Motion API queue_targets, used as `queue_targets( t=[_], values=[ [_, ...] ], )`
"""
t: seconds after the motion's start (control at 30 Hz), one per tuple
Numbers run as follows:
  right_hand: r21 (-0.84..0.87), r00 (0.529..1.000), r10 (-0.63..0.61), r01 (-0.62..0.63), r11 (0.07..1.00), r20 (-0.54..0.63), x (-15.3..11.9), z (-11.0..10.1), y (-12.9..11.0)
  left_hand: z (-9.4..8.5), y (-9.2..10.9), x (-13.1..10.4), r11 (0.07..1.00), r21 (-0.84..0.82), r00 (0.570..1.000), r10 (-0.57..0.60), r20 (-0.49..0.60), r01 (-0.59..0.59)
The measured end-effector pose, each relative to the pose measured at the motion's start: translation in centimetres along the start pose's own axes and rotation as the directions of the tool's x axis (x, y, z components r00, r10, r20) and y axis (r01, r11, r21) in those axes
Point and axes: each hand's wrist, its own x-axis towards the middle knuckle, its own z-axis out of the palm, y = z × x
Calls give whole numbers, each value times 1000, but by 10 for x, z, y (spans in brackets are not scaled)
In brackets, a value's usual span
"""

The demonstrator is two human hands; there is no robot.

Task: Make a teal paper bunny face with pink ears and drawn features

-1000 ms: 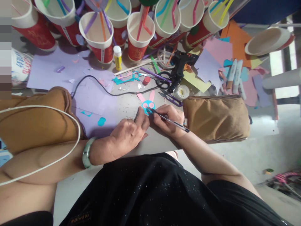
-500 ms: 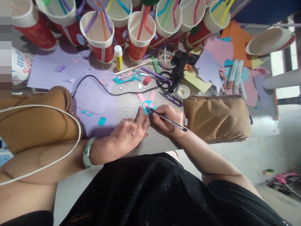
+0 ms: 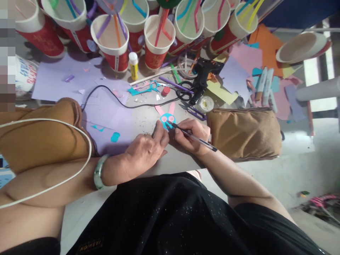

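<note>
A blue paper rabbit face [image 3: 165, 116] with pink ears and two pink round eyes lies flat on the table. My right hand [image 3: 193, 134] is closed around a clear-barrelled pen [image 3: 198, 139], its dark tip at the lower middle of the face. At the lower left edge of the face, my left hand [image 3: 147, 150] holds the paper down with bent fingers pressed together. Those fingertips hide part of the edge. Just above right of my right hand lies a purple-handled cutting tool [image 3: 195, 111].
Red-and-white paper cups [image 3: 111, 42] with straws line the back. A glue stick [image 3: 133, 66], black scissors [image 3: 186, 90], a black glue gun [image 3: 203, 78] and tape [image 3: 205, 104] lie beyond my hands. Brown pouches [image 3: 244, 134] flank them; a black cord [image 3: 119, 101] crosses the table.
My right hand has shifted slightly right, and the pen tip has moved a little along the lower face. More of the pink eyes shows. My left hand stays in place.
</note>
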Motion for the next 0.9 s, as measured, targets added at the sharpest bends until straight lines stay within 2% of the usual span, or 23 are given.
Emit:
queue_targets(
  t=[0.13,0.27,0.37,0.43,0.53,0.6,0.63,0.77,0.9],
  values=[
    [-16,991,-8,6,1000,-132,-5,-1,2,-4,-1,-3,999,40,999,22,-24,-21],
    [-56,949,32,-52,997,-313,-6,1,12,-5,-1,-6,990,140,997,37,-74,-27],
    [-83,933,46,-81,993,-358,-2,-2,19,-3,-1,-6,989,147,996,28,-87,-15],
    [-143,953,-3,-42,989,-303,1,-7,19,-1,-1,-3,991,135,998,26,-64,-17],
    [-314,987,-153,131,940,-47,3,-19,11,1,-2,1,994,111,1000,9,-18,-7],
    [-412,969,-214,248,877,126,1,-29,3,0,-1,3,995,104,1000,0,-10,1],
    [-445,958,-235,285,849,165,-1,-33,-1,-1,-1,4,995,101,1000,-8,-9,8],
    [-488,953,-265,303,819,148,-16,-50,-8,-7,2,4,993,107,999,-40,-7,41],
    [-550,961,-262,265,792,86,-37,-67,-4,-7,2,2,994,107,998,-29,-55,35]
  ],
)
